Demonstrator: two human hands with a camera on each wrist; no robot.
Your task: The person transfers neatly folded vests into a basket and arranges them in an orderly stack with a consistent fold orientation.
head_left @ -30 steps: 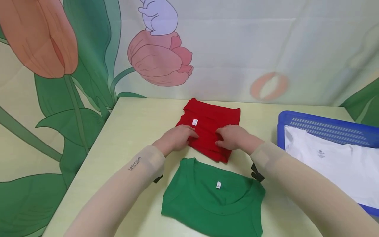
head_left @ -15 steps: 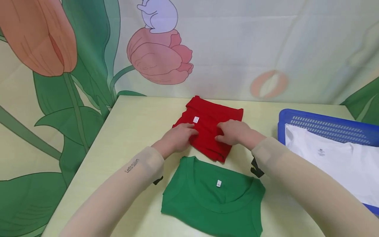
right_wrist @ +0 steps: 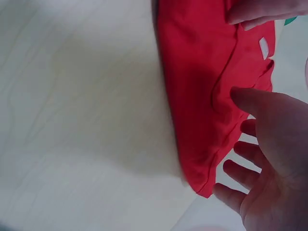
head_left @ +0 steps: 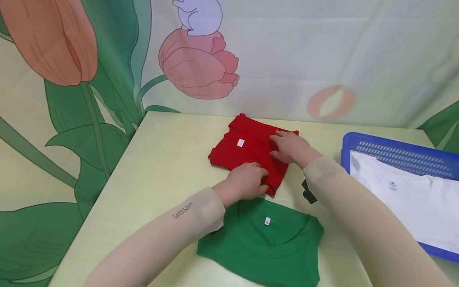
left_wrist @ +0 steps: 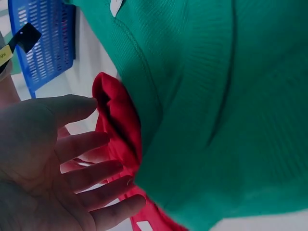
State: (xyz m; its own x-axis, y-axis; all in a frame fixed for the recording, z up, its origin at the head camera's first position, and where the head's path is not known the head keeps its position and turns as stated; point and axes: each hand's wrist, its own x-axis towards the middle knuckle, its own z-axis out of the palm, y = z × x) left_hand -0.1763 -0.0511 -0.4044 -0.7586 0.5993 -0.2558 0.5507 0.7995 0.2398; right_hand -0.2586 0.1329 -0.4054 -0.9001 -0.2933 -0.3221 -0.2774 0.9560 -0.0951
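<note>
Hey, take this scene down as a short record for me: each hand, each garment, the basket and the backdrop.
Left hand: at the red garment's near edge, contact unclear
Right hand: at the red garment's right side
Red garment: folded, on the table
Green garment: on the table, nearer the person
White garment: inside the blue basket
Blue basket: right of the other garments
Backdrop: floral print

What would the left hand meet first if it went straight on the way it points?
Most likely the red garment: in the left wrist view, the fingers of the left hand point at its edge. Whether they touch it is hard to tell.
</note>
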